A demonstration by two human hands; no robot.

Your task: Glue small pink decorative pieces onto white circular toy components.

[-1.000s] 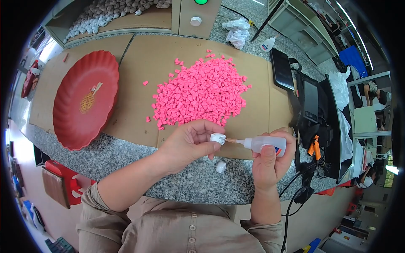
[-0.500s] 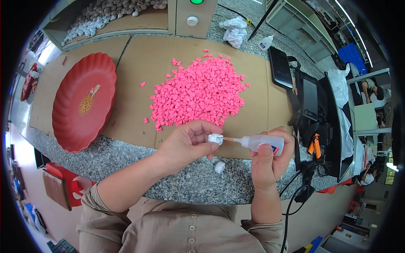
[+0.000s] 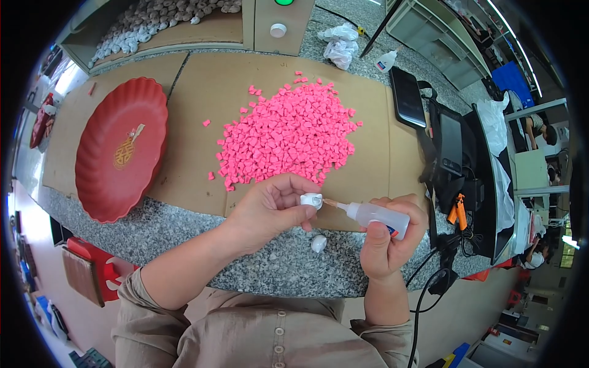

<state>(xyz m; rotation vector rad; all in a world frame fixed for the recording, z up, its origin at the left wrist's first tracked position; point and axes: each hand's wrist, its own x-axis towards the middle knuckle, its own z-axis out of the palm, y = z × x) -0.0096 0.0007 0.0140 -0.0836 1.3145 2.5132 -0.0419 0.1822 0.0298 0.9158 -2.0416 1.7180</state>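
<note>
Between the fingertips of my left hand [image 3: 275,205] is a small white rounded piece [image 3: 311,200], its kind unclear. My right hand [image 3: 392,236] is closed round a translucent squeeze bottle [image 3: 375,218], tilted with its thin nozzle pointing left. The brownish nozzle tip [image 3: 330,202] is at the right side of the white piece; whether it touches cannot be made out. A second white piece [image 3: 319,243] lies on the speckled stone tabletop just below my left fingers. Beyond my hands, a heap of small pink pieces [image 3: 288,132] spreads over brown cardboard [image 3: 190,172].
A red scalloped tray [image 3: 101,178] stands at the left. At the back left, a box [image 3: 202,34] holds many whitish pieces. A phone [image 3: 407,98], another squeeze bottle [image 3: 386,61] and crumpled plastic [image 3: 341,48] lie at the back right. Black cables [image 3: 423,300] hang over the right edge.
The bottle in my right hand has tipped, its nozzle end now higher and its base lower, with the tip still by the white piece. My left hand has shifted very slightly left.
</note>
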